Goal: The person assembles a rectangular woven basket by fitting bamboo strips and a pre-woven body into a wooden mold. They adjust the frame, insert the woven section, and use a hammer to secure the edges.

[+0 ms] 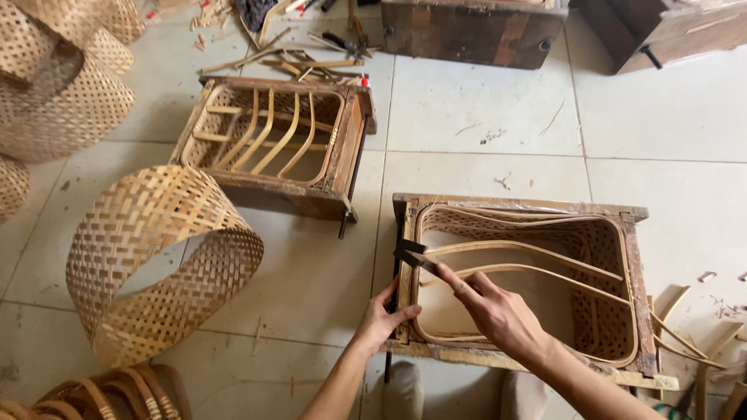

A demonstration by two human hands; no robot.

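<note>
Fingers of the right hand (498,313) pinch a dark flat blade tool (412,255), its tip at the near left corner of a wooden mould frame (634,280) lined with woven bamboo. Inside it two curved bamboo strips (529,260) arch across. Left hand (381,317) grips the frame's left edge, thumb over the rim. A loose woven bamboo band (159,260) lies well apart to the left, beside a second wooden frame (276,144) on the tiled floor (482,109)

wooden mould frame (634,284): rough, worn wood | bent strips (537,272): smooth pale bamboo | woven band (156,264): matt bamboo weave | floor (482,109): glossy pale tile
</note>
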